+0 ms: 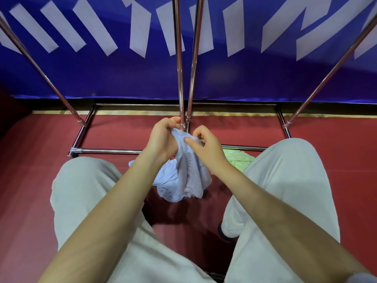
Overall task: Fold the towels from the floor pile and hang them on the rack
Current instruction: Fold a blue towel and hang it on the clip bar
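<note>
Pale blue towel (183, 174), bunched, held up between 2 hands: left hand (163, 137) grips its top edge, right hand (206, 146) pinches the cloth just beside it, lower folds hanging toward the red floor (40, 160). Green towel (236, 158) on the floor beside the right knee. Chrome rack (181, 78) stands beyond, against a blue banner (102, 78).

The green towel (237, 160) lies mostly hidden behind the right knee — rack (179, 58) tops cut off.

rack uprights (180, 78) just ahead, knees (85, 180) flanking, open floor (36, 160) outside
</note>
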The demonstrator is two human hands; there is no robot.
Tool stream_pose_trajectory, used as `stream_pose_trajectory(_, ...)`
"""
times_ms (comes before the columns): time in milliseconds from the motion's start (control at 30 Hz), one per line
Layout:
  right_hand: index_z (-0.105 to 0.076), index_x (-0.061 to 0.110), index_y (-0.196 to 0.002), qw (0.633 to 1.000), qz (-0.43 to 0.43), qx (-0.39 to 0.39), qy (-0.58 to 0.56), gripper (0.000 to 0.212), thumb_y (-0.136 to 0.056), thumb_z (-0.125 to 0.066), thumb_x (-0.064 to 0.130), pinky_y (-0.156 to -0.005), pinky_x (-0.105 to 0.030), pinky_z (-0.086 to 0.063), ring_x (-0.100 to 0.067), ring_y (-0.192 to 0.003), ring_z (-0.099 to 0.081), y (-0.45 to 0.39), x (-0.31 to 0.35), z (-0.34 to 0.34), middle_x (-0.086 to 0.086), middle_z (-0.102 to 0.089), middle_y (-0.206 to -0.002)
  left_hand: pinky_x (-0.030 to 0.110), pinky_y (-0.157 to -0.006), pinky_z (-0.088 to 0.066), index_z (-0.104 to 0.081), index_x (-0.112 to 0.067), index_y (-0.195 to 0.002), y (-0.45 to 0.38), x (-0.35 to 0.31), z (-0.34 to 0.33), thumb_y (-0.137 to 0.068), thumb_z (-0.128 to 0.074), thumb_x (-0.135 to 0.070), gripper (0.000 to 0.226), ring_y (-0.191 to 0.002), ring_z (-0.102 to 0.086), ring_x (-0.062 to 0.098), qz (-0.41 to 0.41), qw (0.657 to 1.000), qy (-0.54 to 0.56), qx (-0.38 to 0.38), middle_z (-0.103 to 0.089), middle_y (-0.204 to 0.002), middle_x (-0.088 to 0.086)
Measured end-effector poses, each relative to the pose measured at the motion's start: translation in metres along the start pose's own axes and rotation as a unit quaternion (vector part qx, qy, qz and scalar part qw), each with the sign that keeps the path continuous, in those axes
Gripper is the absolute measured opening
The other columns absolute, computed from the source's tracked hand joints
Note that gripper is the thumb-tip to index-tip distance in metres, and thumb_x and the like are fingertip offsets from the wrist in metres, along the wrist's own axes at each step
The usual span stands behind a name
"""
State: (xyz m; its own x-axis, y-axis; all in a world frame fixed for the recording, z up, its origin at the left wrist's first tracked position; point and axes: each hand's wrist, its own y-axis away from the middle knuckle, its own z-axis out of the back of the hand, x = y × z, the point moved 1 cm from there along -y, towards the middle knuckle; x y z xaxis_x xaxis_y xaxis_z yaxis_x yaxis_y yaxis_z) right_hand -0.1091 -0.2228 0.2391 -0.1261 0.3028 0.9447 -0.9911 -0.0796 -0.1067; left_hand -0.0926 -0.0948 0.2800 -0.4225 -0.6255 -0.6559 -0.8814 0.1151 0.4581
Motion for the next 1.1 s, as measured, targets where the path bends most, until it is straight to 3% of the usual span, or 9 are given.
stream_pose_trajectory(100, -0.046, 0.012, -0.077, 1.000, -0.007, -0.025, 0.011, 0.019, -0.086, -0.064, 0.011, -0.057, -0.020, -0.034, -0.004, -0.058, -0.036, -0.003, -0.002, 0.004, 0.008, -0.043, -0.065, 0.027, -0.061, -0.038, -0.054, -0.013, -0.081, -0.003, 0.005, 0.003, -0.085, -0.035, 0.003, 0.026, -0.064, -0.045, 0.014, -0.009, 0.984, -0.177, -0.014, -0.046, -0.071, 0.002)
stream_pose_trajectory(200, -0.056, 0.015, -0.085, 0.999, -0.017, -0.045, -0.006, 0.010, -0.086, -0.063, 0.008, -0.061, -0.016, -0.039, -0.004, -0.063, -0.048, -0.007, -0.004, 0.013, 0.006, -0.056, -0.074, 0.025, -0.056, -0.035, -0.057, -0.017, -0.086, -0.010, 0.011, 0.015, -0.089, -0.043, -0.001, 0.022, -0.066, -0.046, 0.013, -0.023, 0.929, -0.369, -0.002, -0.052, -0.076, 0.002)
stream_pose_trajectory(333, -0.066, 0.016, -0.085, 0.998, -0.029, -0.063, -0.004, 0.009, -0.087, -0.062, 0.008, -0.069, -0.009, -0.043, 0.005, -0.072, -0.057, -0.010, -0.008, 0.031, 0.012, -0.065, -0.080, 0.031, -0.072, -0.049, -0.068, -0.014, -0.098, -0.008, 0.012, 0.027, -0.092, -0.058, -0.017, 0.012, -0.081, -0.062, 0.016, -0.073, 0.877, -0.475, 0.023, -0.070, -0.092, 0.002)
stream_pose_trajectory(433, -0.065, 0.016, -0.082, 0.998, -0.025, -0.064, 0.014, 0.010, -0.088, -0.061, 0.009, -0.067, -0.009, -0.042, 0.001, -0.071, -0.056, -0.008, -0.013, 0.040, 0.012, -0.065, -0.078, 0.028, -0.062, -0.036, -0.062, 0.002, -0.082, -0.007, 0.011, 0.032, -0.090, -0.062, -0.020, 0.023, -0.067, -0.045, 0.014, -0.124, 0.807, -0.576, 0.026, -0.053, -0.072, 0.002)
stream_pose_trajectory(500, -0.065, 0.016, -0.082, 0.997, -0.028, -0.074, 0.009, 0.010, -0.087, -0.061, 0.009, -0.067, -0.010, -0.042, -0.003, -0.072, -0.055, -0.006, -0.017, 0.045, 0.009, -0.065, -0.078, 0.026, -0.059, -0.031, -0.061, 0.005, -0.077, -0.007, 0.011, 0.038, -0.090, -0.064, -0.024, 0.032, -0.064, -0.039, 0.011, -0.129, 0.790, -0.598, 0.035, -0.046, -0.068, 0.001)
stream_pose_trajectory(700, -0.066, 0.014, -0.082, 0.993, -0.059, -0.105, -0.018, 0.007, -0.087, -0.062, 0.011, -0.069, -0.014, -0.045, 0.000, -0.072, -0.057, 0.003, -0.024, 0.060, 0.011, -0.066, -0.079, 0.026, -0.074, -0.045, -0.061, 0.009, -0.086, -0.004, 0.013, 0.057, -0.089, -0.067, -0.026, 0.035, -0.076, -0.055, 0.011, -0.096, 0.849, -0.520, 0.021, -0.061, -0.080, 0.003)
stream_pose_trajectory(833, -0.067, 0.012, -0.084, 0.993, -0.066, -0.095, -0.020, 0.006, -0.087, -0.061, 0.011, -0.070, -0.013, -0.046, 0.001, -0.074, -0.058, 0.009, -0.025, 0.062, 0.010, -0.067, -0.083, 0.037, -0.093, -0.049, -0.065, -0.007, -0.089, -0.001, 0.017, 0.064, -0.091, -0.065, -0.026, 0.018, -0.090, -0.062, 0.017, -0.074, 0.900, -0.428, 0.025, -0.065, -0.092, 0.004)
stream_pose_trajectory(933, -0.066, 0.017, -0.080, 0.992, -0.070, -0.100, -0.027, 0.009, -0.087, -0.061, 0.011, -0.070, -0.013, -0.046, -0.001, -0.075, -0.058, 0.012, -0.027, 0.063, 0.010, -0.067, -0.082, 0.036, -0.090, -0.049, -0.064, -0.010, -0.085, 0.002, 0.019, 0.060, -0.095, -0.058, -0.021, 0.016, -0.086, -0.060, 0.019, -0.089, 0.929, -0.359, 0.011, -0.062, -0.089, 0.008)
stream_pose_trajectory(1100, -0.065, 0.014, -0.081, 0.988, -0.086, -0.123, -0.046, 0.008, -0.088, -0.062, 0.012, -0.069, -0.013, -0.045, -0.005, -0.075, -0.057, 0.013, -0.029, 0.062, 0.008, -0.065, -0.080, 0.036, -0.077, -0.045, -0.065, 0.007, -0.096, 0.006, 0.020, 0.055, -0.094, -0.059, -0.026, 0.033, -0.081, -0.050, 0.021, -0.117, 0.932, -0.340, -0.033, -0.052, -0.086, 0.009)
